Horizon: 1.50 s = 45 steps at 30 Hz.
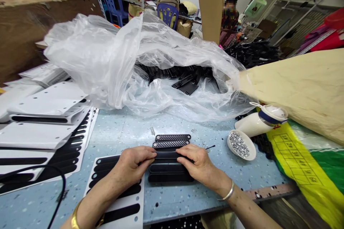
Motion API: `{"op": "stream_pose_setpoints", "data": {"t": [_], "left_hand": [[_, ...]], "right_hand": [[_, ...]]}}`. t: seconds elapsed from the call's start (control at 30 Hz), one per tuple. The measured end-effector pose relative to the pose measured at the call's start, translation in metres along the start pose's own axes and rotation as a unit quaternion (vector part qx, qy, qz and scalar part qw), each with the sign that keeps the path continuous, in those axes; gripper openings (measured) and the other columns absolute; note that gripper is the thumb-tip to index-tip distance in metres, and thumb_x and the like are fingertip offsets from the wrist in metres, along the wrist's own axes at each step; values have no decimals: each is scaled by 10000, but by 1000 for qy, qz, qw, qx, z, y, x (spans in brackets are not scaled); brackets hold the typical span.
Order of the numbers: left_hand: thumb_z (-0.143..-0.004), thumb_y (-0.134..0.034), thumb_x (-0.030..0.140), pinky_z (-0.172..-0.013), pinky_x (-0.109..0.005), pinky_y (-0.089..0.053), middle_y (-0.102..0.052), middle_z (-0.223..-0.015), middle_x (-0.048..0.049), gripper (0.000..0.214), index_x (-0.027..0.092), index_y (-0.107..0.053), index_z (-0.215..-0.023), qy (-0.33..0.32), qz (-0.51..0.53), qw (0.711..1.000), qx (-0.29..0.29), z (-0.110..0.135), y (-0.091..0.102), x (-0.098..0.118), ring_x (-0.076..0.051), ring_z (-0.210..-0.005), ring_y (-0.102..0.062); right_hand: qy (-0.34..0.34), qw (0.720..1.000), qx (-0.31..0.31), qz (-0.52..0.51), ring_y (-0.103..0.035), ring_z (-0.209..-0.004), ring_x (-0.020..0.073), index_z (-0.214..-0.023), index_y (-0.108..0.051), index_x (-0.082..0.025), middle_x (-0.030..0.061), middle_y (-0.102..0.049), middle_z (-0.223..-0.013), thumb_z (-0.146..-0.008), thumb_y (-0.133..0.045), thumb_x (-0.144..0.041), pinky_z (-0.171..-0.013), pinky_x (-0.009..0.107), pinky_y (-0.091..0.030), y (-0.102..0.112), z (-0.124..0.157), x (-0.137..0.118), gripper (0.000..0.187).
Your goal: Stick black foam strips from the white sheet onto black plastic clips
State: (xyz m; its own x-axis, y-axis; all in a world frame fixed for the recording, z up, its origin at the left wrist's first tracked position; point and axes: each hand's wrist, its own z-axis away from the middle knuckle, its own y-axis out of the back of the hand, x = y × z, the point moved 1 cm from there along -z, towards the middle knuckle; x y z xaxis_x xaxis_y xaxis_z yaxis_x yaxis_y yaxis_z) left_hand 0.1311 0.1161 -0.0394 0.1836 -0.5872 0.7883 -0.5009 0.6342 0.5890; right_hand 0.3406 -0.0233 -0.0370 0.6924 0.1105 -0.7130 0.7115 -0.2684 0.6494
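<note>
My left hand point(135, 161) is pinched at the left end of a black strip point(166, 154), thumb and fingers together. At its right end my right hand point(196, 161) pinches the same strip. It lies level in a row of flat black bars; two smooth black bars point(170, 178) are nearer me. Just beyond my fingers sit two textured bars point(172, 144) with a screw head at each end. Beneath my left forearm is a white sheet point(120, 214) bearing black rounded strips.
A white bowl point(251, 146) of small shiny metal pieces stands right, beside a white cup point(249, 123) lying tilted. A crumpled clear plastic bag point(107, 61) with black parts spans the back. White sheets point(48, 100) and a black cable point(63, 189) lie left. Two people sit beyond.
</note>
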Motion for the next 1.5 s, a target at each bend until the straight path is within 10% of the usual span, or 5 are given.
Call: {"op": "stream_pose_setpoints", "data": {"t": [0.57, 0.8, 1.03, 1.2, 1.5], "left_hand": [[-868, -548, 173, -802, -243, -581, -785, -964, -20, 216, 209, -742, -957, -7, -21, 1000, 21, 0, 9, 6, -175, -876, -741], [-828, -658, 339, -628, -207, -536, -770, -783, 7, 164, 212, -736, -896, 54, -96, 974, 199, 40, 49, 31, -162, -665, -709], [-855, -598, 385, -441, -202, -402, -541, -452, 34, 380, 187, -593, -531, 236, -141, 931, 242, 176, 51, 41, -118, -428, -507], [-740, -739, 401, -738, -291, -543, -778, -798, -53, 244, 188, -776, -853, 343, 96, 901, 247, 221, 14, 37, -243, -753, -701], [-736, -775, 349, -709, -265, -457, -750, -753, -58, 282, 140, -800, -924, 303, 469, 786, 265, 188, 0, 55, -200, -729, -620]], "right_hand": [[-77, 971, 213, 78, -614, -570, 158, -824, -710, -176, 35, -660, -654, -919, -542, -185, -528, 278, -506, 38, 43, -9, 193], [226, 968, 83, 70, -648, -733, 234, -873, -668, -168, 88, -725, -841, -886, -572, -318, -611, 357, -533, -74, 52, -96, 178], [238, 970, 11, 49, -636, -1044, 335, -997, -640, -132, 133, -730, -993, -839, -523, -99, -765, 443, -485, -133, 50, -108, 200], [268, 962, 33, 36, -651, -1036, 347, -1057, -637, -138, 132, -741, -1000, -811, -532, -67, -734, 430, -487, -126, 62, -102, 277], [154, 982, -2, -111, -676, -931, 283, -1077, -687, -175, 119, -745, -1009, -855, -639, -223, -847, 455, -535, -130, 31, -131, 233]]}}
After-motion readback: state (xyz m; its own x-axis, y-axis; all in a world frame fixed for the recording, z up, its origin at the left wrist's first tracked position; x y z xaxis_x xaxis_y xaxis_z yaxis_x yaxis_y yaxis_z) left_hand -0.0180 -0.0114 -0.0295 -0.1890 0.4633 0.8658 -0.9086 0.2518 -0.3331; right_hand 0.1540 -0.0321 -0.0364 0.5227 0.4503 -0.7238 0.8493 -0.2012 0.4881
